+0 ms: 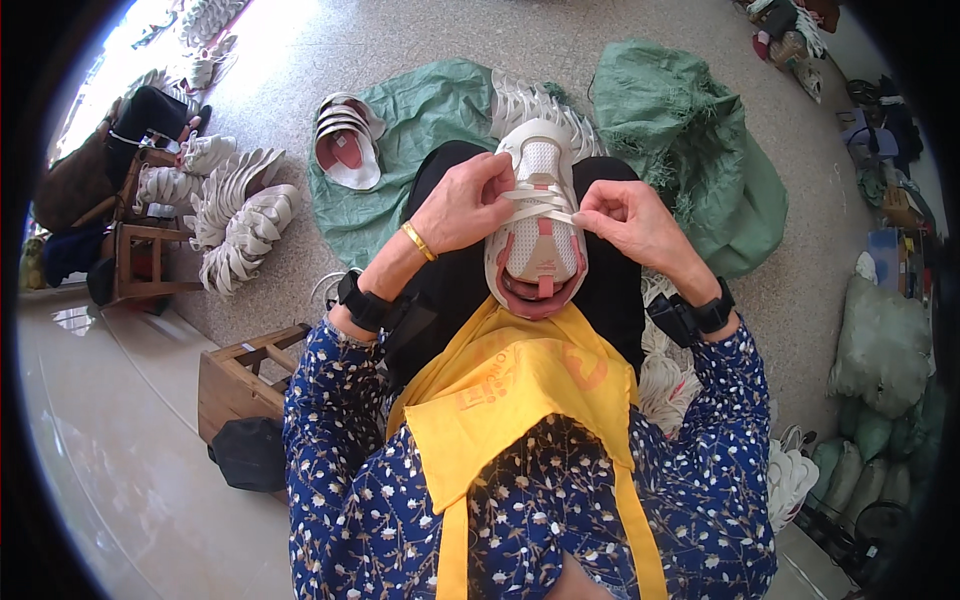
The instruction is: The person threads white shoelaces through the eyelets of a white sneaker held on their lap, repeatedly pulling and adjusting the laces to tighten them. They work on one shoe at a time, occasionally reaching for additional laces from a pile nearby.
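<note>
A white sneaker (531,160) with pink lining and pink trim rests on my lap, its toe pointing away from me and its opening facing me. White shoelace (545,209) crosses over the tongue in the middle of the shoe. At the left side of the laces, my left hand (460,207) is closed, thumb and fingers pinching a strand. On the other side, my right hand (640,225) also pinches the lace between thumb and forefinger. Both hands touch or nearly touch the upper. The fingertips partly cover the lace ends.
Green woven sacks (680,140) lie on the floor ahead, with stacked white shoe uppers (350,150) on the left one. More uppers (245,215) are piled at left, near a wooden stool (235,385). A yellow apron (520,395) covers my front. Filled bags (880,345) stand far right.
</note>
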Demonstrator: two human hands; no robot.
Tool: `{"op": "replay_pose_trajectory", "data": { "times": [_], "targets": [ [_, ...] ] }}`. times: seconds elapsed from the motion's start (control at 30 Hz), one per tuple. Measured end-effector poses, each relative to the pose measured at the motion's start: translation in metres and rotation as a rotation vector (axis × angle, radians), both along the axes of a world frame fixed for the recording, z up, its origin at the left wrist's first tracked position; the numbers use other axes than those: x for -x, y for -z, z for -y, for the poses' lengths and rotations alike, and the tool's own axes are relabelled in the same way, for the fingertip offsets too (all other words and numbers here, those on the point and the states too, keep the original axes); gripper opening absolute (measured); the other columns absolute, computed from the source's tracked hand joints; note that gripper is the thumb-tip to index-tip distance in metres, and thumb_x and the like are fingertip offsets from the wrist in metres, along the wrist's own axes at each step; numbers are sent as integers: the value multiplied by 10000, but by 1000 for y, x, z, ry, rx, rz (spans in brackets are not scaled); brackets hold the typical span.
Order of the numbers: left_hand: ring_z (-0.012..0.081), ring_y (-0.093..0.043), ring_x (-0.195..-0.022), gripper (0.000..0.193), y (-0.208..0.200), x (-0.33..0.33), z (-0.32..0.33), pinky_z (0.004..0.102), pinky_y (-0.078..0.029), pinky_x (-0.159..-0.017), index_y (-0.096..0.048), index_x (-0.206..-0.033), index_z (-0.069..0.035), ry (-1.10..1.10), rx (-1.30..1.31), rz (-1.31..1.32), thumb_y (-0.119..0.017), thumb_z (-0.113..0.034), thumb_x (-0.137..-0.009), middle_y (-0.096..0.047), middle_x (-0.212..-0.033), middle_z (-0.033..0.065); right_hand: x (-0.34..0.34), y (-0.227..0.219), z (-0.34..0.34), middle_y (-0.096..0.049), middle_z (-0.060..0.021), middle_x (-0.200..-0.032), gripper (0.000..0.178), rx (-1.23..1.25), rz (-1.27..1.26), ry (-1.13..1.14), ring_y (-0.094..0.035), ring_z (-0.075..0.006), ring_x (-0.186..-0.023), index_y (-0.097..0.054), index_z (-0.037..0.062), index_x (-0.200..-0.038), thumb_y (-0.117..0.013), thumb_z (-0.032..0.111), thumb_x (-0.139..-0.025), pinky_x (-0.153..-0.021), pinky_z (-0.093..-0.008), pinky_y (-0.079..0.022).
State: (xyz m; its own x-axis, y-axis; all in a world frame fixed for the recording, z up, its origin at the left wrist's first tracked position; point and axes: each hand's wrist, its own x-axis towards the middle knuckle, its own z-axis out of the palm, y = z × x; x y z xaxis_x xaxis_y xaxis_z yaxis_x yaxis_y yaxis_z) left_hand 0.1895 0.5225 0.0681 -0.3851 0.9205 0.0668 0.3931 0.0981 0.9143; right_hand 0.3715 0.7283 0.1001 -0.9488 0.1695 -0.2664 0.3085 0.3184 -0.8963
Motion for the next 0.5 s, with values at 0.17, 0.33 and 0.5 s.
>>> {"op": "replay_pose_trajectory", "data": {
  "times": [0.17,0.33,0.5],
  "targets": [
    [64,-459,-721,116,3,-4,0,242,-435,-623,-532,-931,-4,-7,-14,-37,-593,-16,-833,-480,-817,-9,-12,-4,0,-557,84,-724,179,66,7,-2,-486,9,-649,-634,22,-833,-711,130,-953,-561,-191,-386],
    [82,-481,-707,115,2,-9,-1,259,-454,-627,-544,-945,-3,1,-41,-64,-584,-4,-837,-507,-816,13,-34,-16,-23,-549,82,-726,157,-9,-9,7,-471,11,-640,-633,20,-842,-704,106,-953,-551,-191,-377],
    [96,-512,-691,123,2,-18,5,270,-467,-621,-542,-961,-10,-59,-93,-62,-625,-30,-872,-516,-813,25,-48,-10,-19,-562,73,-731,129,-22,30,98,-471,11,-633,-646,7,-867,-709,87,-946,-539,-188,-376]
  ]
}}
